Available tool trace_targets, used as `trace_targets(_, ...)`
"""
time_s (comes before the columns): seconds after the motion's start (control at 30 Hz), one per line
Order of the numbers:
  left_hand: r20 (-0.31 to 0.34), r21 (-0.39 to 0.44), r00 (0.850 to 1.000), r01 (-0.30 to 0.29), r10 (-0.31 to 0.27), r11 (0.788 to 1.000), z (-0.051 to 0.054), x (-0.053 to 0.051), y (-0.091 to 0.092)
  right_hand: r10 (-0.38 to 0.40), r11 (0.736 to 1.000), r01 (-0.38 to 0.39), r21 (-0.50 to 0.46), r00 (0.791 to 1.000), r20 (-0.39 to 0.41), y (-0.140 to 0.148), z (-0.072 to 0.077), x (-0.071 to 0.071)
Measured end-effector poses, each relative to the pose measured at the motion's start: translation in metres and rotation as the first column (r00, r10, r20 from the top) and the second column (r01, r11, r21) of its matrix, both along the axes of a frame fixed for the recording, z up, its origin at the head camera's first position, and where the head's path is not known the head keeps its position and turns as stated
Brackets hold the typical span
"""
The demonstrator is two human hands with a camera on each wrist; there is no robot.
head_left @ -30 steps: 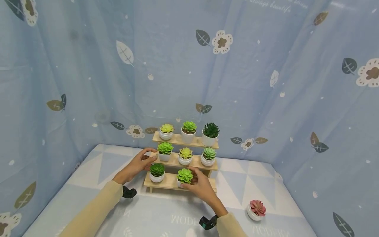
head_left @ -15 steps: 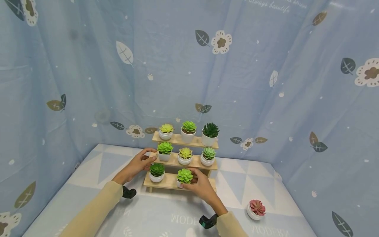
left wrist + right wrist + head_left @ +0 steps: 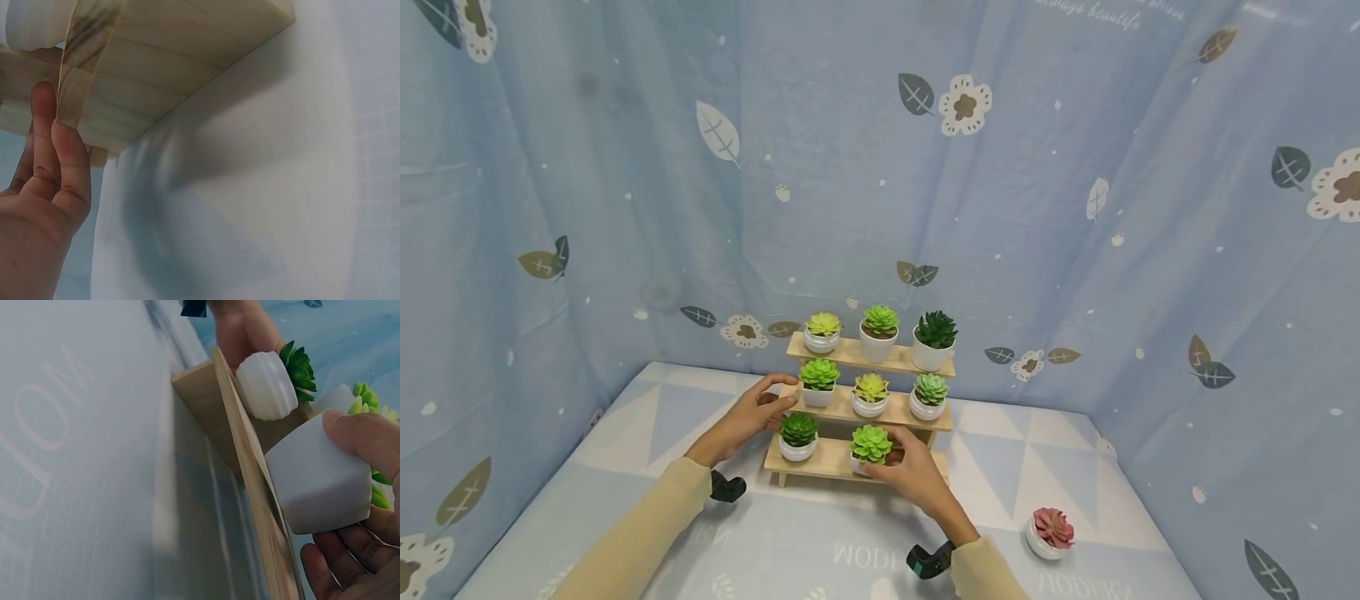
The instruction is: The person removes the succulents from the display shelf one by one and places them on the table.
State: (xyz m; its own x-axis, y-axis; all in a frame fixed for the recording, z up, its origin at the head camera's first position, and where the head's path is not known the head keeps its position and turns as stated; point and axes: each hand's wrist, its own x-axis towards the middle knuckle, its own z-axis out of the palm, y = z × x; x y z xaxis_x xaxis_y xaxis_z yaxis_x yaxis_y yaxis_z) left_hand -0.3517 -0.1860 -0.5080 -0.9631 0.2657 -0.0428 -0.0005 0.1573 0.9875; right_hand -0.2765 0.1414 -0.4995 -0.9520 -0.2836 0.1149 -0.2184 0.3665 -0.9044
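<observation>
A three-tier wooden stand holds small potted succulents. At the left end of its middle shelf, the left hand grips the wood; in the left wrist view that hand has its fingertips against the stand. On the bottom shelf, the right hand holds a bright green succulent by its white square pot. The right wrist view shows the thumb and fingers of this hand around the pot, low against the shelf edge. A dark green succulent stands left of it.
Yellow-green and pale green succulents share the middle shelf with another green one. Three more pots line the top shelf. A pink succulent stands apart on the cloth, front right. A patterned curtain hangs behind.
The right hand and the bright green succulent have shifted very slightly right along the bottom shelf. The left hand keeps its place on the stand.
</observation>
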Motion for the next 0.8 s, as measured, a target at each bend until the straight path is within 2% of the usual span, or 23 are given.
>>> trace_targets(0.3,-0.01,-0.006,1.0,-0.003,0.003,1.0,0.001,0.003,0.001,0.003,0.999,-0.002,0.034,1.0,-0.025,0.005,0.003,0.004)
trace_targets(0.6,-0.025,-0.001,1.0,0.011,-0.011,1.0,0.001,0.006,0.0,0.023,0.999,-0.021,0.028,0.999,-0.049,0.016,0.004,0.011)
trace_targets(0.8,-0.033,0.002,0.999,0.008,-0.008,1.0,0.002,0.006,0.0,0.017,1.0,-0.016,0.026,1.0,-0.014,0.023,0.007,0.015)
